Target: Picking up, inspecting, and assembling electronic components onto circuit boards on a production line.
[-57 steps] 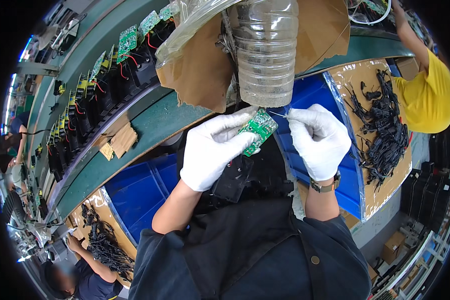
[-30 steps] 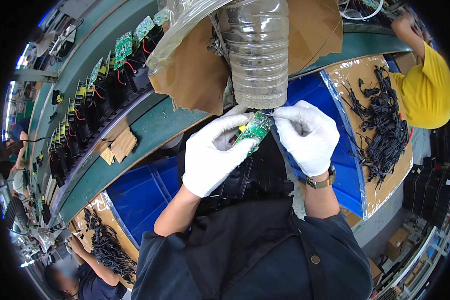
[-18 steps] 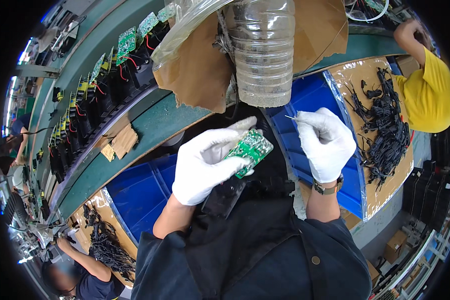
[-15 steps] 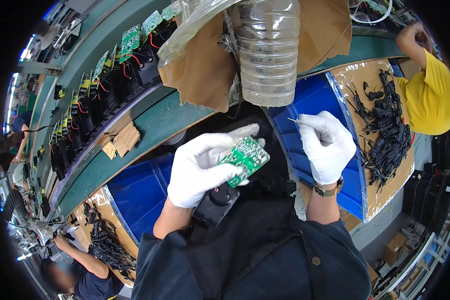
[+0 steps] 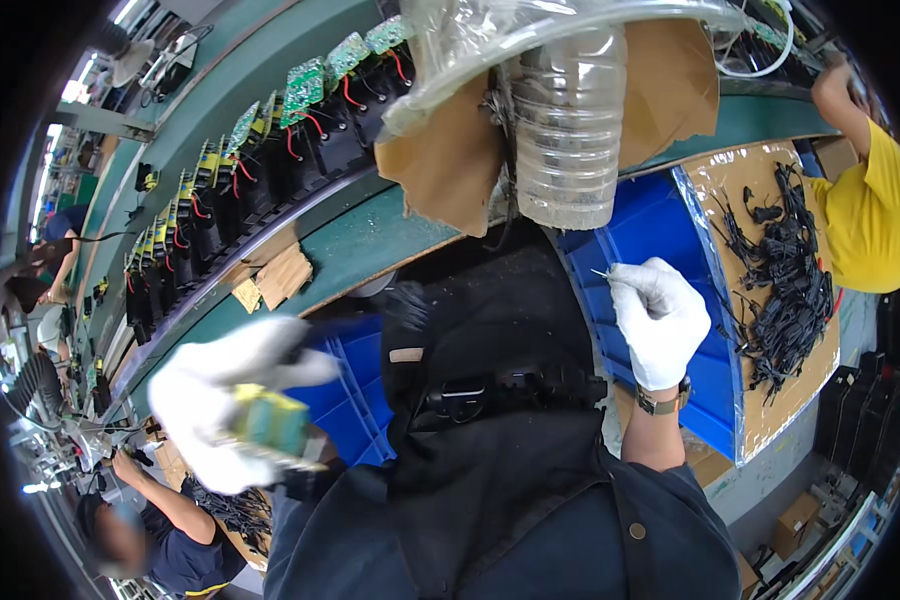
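Note:
My left hand (image 5: pixel 205 385), in a white glove, is out to the left and smeared by motion. It grips a green circuit board (image 5: pixel 273 425) with yellow parts, also blurred. Beside the blue tray on the right, my gloved right hand (image 5: pixel 662 325) pinches a thin pale pointed piece (image 5: pixel 598 272). Only its tip sticks out between thumb and forefinger, so its kind is hidden. A row of black casings (image 5: pixel 245 195) with red wires and upright green boards (image 5: pixel 305 88) runs along the bench at the upper left.
A clear ribbed plastic bottle (image 5: pixel 570 135) hangs ahead, beside torn cardboard (image 5: pixel 445 160). Bundles of black cables (image 5: pixel 785 280) lie on cardboard over the right blue tray (image 5: pixel 695 400). Another blue tray (image 5: pixel 362 375) is at left. A person in yellow (image 5: pixel 870 215) and one in dark clothing (image 5: pixel 185 550) work nearby.
My left hand has swung left, carrying the circuit board away from in front of me. The right hand keeps its pinch and has barely moved. The whole view has shifted slightly.

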Motion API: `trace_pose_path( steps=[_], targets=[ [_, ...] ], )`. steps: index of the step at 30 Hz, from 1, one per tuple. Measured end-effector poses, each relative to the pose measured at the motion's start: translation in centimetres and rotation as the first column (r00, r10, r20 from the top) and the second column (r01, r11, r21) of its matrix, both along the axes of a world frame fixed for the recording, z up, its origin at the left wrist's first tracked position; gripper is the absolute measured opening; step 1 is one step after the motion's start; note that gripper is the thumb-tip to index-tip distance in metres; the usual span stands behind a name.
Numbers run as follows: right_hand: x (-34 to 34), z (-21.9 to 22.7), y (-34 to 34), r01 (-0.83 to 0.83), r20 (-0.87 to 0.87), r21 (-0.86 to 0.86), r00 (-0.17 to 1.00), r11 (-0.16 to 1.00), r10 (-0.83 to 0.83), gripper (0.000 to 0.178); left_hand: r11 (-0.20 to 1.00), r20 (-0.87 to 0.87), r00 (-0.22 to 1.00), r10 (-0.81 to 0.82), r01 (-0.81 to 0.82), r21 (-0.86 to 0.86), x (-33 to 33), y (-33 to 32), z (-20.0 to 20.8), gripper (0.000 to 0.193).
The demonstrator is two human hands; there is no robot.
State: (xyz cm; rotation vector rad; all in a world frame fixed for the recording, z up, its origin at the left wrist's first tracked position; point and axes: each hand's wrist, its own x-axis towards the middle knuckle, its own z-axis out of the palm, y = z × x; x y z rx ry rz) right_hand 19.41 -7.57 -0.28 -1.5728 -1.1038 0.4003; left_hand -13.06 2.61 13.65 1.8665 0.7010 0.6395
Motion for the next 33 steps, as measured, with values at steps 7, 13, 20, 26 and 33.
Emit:
trace_pose_path(
  steps=[7,13,20,26,33],
  targets=[
    [-0.5,0.8,-0.1,-0.045,0.092,-0.033,0.995,0.998,0.048,0.014,0.718,0.393,0.767,0.508,-0.629,0.300,0.3,2.0,5.7,0.048],
    [0.0,0.0,-0.5,-0.019,0.108,-0.052,0.994,0.998,0.024,0.013,0.309,0.328,0.692,0.643,-0.626,0.716,3.2,13.0,4.2,0.043],
    [-0.2,0.5,-0.7,-0.014,0.126,-0.069,0.992,0.998,0.022,0.012,0.152,0.090,0.581,0.809,-0.355,0.923,-3.2,28.2,-2.1,0.043],
    [-0.2,0.9,-0.8,-0.006,0.103,-0.116,0.994,0.993,0.018,0.012,0.306,-0.193,0.487,0.852,-0.163,0.938,-9.2,35.9,-7.0,0.045],
    [-0.2,0.5,-0.6,0.000,0.099,-0.060,0.995,0.998,0.006,0.012,0.646,-0.623,0.172,0.763,-0.184,0.741,-11.7,36.3,-4.9,0.038]
  ],
)
